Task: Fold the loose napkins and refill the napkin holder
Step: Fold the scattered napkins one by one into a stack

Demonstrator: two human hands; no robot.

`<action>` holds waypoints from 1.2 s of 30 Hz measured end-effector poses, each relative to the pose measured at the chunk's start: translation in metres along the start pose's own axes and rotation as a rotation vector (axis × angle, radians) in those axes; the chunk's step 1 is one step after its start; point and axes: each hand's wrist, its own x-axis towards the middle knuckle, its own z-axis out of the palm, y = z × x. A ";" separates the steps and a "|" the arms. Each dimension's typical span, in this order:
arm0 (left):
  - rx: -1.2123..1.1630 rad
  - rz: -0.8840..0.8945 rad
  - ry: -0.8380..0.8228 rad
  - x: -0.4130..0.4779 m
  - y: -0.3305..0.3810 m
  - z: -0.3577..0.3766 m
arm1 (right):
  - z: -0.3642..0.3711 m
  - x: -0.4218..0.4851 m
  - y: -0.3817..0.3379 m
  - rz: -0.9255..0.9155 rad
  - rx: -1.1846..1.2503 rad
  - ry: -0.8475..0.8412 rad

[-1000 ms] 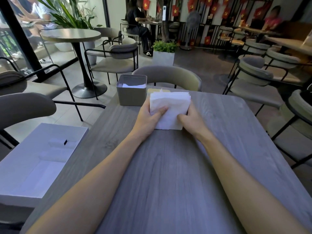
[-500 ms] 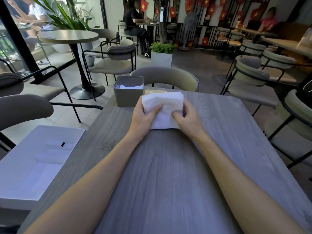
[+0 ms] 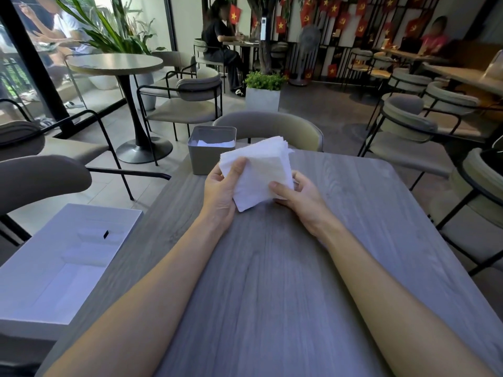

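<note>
1. We hold a napkin stack in both hands, tilted above the grey bench.
2. Our left hand grips its left edge, thumb on top.
3. Our right hand grips the right edge, thumb pressed on the near corner, fingers curled behind.
4. A grey holder stands at the bench's far left edge, just beyond the stack, with white napkins inside.
5. A white box lies open beside the bench on the left.

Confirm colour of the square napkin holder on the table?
Grey: the square metal napkin holder, white napkins inside; head view, the only one.
</note>
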 end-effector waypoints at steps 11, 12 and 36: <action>0.450 0.074 -0.114 -0.006 -0.007 0.003 | 0.010 -0.008 0.005 -0.276 -0.395 0.075; 0.464 0.081 -0.108 -0.005 -0.008 0.003 | 0.011 -0.008 0.004 -0.272 -0.371 0.088; 0.596 0.279 -0.105 -0.012 -0.003 0.007 | 0.021 -0.022 -0.004 -0.393 -0.214 0.225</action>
